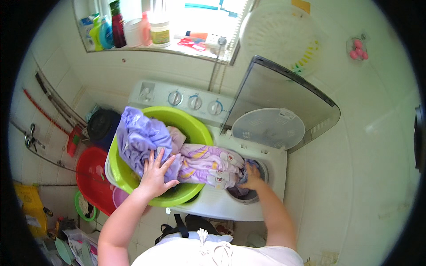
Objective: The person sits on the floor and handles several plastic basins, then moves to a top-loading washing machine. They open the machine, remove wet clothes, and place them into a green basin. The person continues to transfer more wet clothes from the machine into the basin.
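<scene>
My left hand (155,178), fingers spread, lies against a shiny lilac cloth (143,136) heaped in a lime-green plastic basin (199,129). The basin rests on the left side of a white twin-tub washing machine (229,207). From it, a pink and purple cartoon-print cloth (206,163) stretches right to the round spin tub (265,173). My right hand (252,177) reaches into that opening, touching the printed cloth's end and dark greyish laundry (239,190). Whether its fingers grip anything is hidden.
Behind the tub, a tinted lid (286,89) and a round perforated inner cover (269,128) stand raised. Control knobs (194,102) line the back panel. A red basin (91,176) and dark lidded bucket (101,126) sit left. Bottles (118,30) crowd the windowsill.
</scene>
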Tool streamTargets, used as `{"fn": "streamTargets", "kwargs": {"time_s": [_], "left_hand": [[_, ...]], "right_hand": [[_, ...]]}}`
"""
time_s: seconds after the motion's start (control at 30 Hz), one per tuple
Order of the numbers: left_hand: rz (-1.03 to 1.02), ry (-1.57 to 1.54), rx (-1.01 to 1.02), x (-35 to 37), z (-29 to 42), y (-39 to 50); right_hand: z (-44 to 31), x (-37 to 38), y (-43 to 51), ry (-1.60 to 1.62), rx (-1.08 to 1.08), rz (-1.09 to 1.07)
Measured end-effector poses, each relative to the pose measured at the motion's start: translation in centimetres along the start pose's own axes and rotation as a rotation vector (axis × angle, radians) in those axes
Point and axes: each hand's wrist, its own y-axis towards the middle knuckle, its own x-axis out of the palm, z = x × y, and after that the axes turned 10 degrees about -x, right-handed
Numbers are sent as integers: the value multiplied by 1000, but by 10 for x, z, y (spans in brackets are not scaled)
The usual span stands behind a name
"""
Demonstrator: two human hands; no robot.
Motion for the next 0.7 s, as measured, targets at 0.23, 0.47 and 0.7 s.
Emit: {"fn": "streamTargets", "kwargs": {"time_s": [0.23,0.47,0.7], "left_hand": [[-291,-81,-163,44,-42,53],[-290,-194,-82,46,-56,42],[-252,-404,38,32,-64,23]], "right_hand": [[-35,67,63,460,-4,187],[-26,-26,-27,358,-17,619],[-185,-162,-126,584,-538,1094]]}}
